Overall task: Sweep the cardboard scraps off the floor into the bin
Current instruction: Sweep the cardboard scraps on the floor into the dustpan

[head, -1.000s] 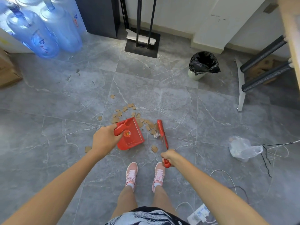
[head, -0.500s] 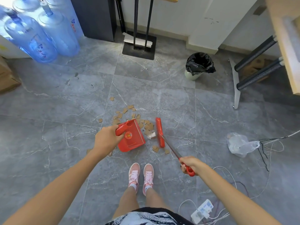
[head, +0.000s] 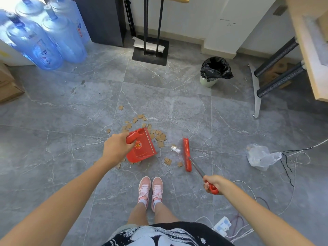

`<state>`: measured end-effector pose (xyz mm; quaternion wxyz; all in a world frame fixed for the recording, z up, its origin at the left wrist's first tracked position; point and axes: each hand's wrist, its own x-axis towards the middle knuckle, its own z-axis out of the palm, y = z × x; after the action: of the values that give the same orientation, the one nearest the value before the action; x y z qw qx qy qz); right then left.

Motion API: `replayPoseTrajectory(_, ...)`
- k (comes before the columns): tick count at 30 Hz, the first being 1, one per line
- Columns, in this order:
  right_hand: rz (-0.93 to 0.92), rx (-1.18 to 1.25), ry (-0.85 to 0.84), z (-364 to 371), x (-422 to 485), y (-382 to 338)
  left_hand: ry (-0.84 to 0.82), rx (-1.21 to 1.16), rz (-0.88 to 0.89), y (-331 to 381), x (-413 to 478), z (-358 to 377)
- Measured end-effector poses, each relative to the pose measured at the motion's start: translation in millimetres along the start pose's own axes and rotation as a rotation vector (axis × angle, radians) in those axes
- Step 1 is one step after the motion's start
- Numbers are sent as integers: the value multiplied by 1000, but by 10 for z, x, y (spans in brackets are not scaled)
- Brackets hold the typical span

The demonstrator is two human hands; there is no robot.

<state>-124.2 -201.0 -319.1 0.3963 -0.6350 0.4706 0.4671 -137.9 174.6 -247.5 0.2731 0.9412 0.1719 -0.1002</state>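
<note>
Several brown cardboard scraps (head: 160, 137) lie scattered on the grey tiled floor just beyond a red dustpan (head: 142, 148). My left hand (head: 116, 148) grips the dustpan's handle and holds the pan tilted at the floor. My right hand (head: 212, 182) grips the red end of a small broom's handle; its red brush head (head: 186, 154) rests on the floor right of the pan. A few scraps (head: 167, 161) and a crumpled foil bit (head: 175, 149) lie between pan and brush. The bin (head: 213, 70), lined with a black bag, stands at the back right.
Blue water jugs (head: 53, 38) and cardboard boxes (head: 8, 86) stand at the left. A black stand base (head: 150, 52) is by the far wall. A desk leg (head: 256, 93), a plastic bag (head: 260, 157), cables and a power strip (head: 221, 226) are at the right. My pink shoes (head: 150, 189) are below the pan.
My right hand has swung out to the right and the brush head moved right, away from the dustpan. The dustpan stays about where it was. The view has shifted back slightly.
</note>
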Motion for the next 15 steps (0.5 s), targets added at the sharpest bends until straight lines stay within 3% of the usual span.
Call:
replayPoseTrajectory(5,19,-3,4,95,53,104,15,37,3,31,-27,61)
replayPoseTrajectory(15,-28,-18,-76,1017,-201,-33,48,16,-6,-211,-49,-71)
